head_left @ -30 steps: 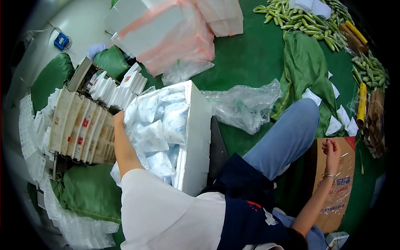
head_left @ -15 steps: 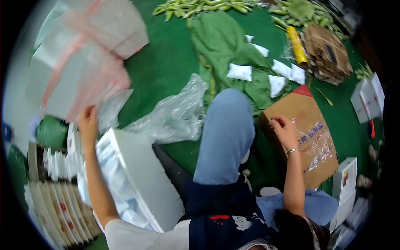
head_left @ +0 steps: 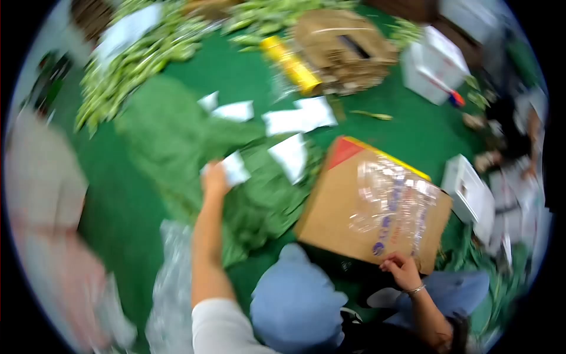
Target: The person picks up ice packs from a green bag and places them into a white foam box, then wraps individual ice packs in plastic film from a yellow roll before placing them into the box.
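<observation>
My left hand (head_left: 216, 177) reaches down over a crumpled green cloth sack (head_left: 171, 127). Its fingers are closed at the left edge of a small white packet (head_left: 237, 169), though motion blurs the grip. More white packets (head_left: 289, 156) lie on and beside the sack. Low on the right, my right hand (head_left: 402, 270) rests at the near edge of a cardboard box (head_left: 336, 206) with clear tape and printed writing on top. The fingers of that hand are curled in, and nothing shows between them. A bracelet (head_left: 416, 289) circles the wrist.
Green pods (head_left: 141, 71) lie heaped at the back. A yellow roll (head_left: 290, 65) lies beside bundled brown cardboard (head_left: 342, 47). White boxes (head_left: 436, 65) stand to the right, near another person (head_left: 513, 130). Clear plastic (head_left: 171, 283) and wrapped pale boxes (head_left: 44, 171) are on the left.
The view has swung right. My left hand has gone from the pink-and-clear plastic wrap to the white packet on the sack. My right hand has moved from the box's left side to its near edge.
</observation>
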Motion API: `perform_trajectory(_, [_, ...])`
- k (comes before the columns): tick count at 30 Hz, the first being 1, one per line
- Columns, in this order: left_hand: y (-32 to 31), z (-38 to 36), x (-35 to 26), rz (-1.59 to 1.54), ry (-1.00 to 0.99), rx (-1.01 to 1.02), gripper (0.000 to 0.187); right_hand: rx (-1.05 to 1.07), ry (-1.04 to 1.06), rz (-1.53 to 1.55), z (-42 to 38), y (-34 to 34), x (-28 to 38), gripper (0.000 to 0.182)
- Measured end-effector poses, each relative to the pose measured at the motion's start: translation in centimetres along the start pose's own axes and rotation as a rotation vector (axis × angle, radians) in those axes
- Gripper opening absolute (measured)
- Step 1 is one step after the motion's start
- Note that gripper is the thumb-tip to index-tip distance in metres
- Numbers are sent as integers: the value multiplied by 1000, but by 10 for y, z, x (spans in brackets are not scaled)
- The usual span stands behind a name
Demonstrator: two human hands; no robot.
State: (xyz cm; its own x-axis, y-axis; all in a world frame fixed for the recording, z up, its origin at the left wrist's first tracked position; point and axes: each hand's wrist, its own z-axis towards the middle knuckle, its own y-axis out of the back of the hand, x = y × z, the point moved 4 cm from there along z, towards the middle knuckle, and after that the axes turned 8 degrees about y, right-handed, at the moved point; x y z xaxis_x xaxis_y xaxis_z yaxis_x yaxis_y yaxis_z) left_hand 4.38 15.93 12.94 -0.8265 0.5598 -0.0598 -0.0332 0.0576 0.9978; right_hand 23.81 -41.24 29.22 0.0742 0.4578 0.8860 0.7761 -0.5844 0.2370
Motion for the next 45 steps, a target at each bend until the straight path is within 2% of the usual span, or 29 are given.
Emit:
perform_trajectory(2, [-66,23,23,17,-96,-67,72,-80,-72,48,-13,5,-14,14])
perform_trajectory(4, [-36,22,1,24,-6,49,81,-34,-104,-17,-19,-1,-22,18])
perform_trajectory(5, [-53,25,13,19,-30,-50,91,-20,-163,-21,-19,-7,-25,19])
perform_trajectory(6, [-4,8,-12,24,127,89,98,25,-97,-28,-17,-15,-26,20])
perform_trajectory(7, [-1,5,-9,-9,230,107,98,42,-67,-10,-18,-20,-20,21])
perform_trajectory(9, [-40,29,32,-674,408,416,83,82,-2,-85,-14,-28,2,21])
perform_trajectory(11, [26,2,2,-1222,423,486,63,110,4,-80,-4,-30,9,23])
perform_trajectory(12, [58,-7,-16,-1404,341,400,51,136,47,-54,3,-34,18,28])
perform_trajectory(13, [92,-17,-35,-1395,337,389,51,163,90,-32,9,-38,31,34])
perform_trajectory(15, [167,-37,-88,-1750,242,552,51,140,239,-50,24,-48,74,56])
perform_trajectory(17, [235,-55,-143,-1504,-97,668,52,129,439,-45,38,-61,128,80])
perform_trajectory(19, [288,-100,-212,-1374,-252,720,53,104,542,70,35,-67,170,98])
perform_trajectory(21, [309,-155,-269,-1364,-301,925,61,38,767,201,29,-72,181,105])
perform_trajectory(23, [294,-205,-307,-1235,-449,880,61,-155,717,354,6,-66,169,106])
perform_trajectory(25, [300,-241,-331,-1068,-514,1054,67,-199,540,509,-13,-56,116,97])
perform_trajectory(27, [250,-234,-333,-678,-831,762,74,-276,244,795,-32,-27,74,71])
perform_trajectory(28, [231,-222,-333,-542,-750,651,81,-368,165,768,-39,-8,54,69])
perform_trajectory(30, [181,-197,-314,-381,-596,403,86,-725,232,188,-46,39,25,75])
perform_trajectory(31, [175,-200,-313,-373,-584,402,86,-828,249,-151,-39,60,-4,89])
perform_trajectory(32, [168,-201,-312,-198,-478,427,84,-921,36,-424,-48,71,15,98])
perform_trajectory(33, [160,-203,-312,-29,-371,450,81,-867,20,-417,-42,81,23,102])
perform_trajectory(36, [135,-207,-327,2,-342,307,71,-827,196,-583,4,95,15,101])
perform_trajectory(38, [114,-207,-343,-43,-373,318,66,-789,479,-725,37,93,27,101])
perform_trajectory(39, [105,-211,-350,-94,-402,334,61,-787,483,-721,48,97,26,101])
perform_trajectory(40, [107,-218,-355,-132,-410,187,38,-711,547,-746,60,96,25,101])
perform_trajectory(41, [92,-208,-348,-125,-405,186,38,-635,610,-770,68,92,24,101])
perform_trajectory(43, [56,-179,-332,-463,-292,446,28,-602,650,-792,74,91,17,101])
perform_trajectory(44, [92,-190,-335,-955,132,930,26,-549,651,-783,74,90,11,102])
perform_trajectory(45, [122,-190,-339,-954,136,926,26,-497,653,-775,75,89,7,102])
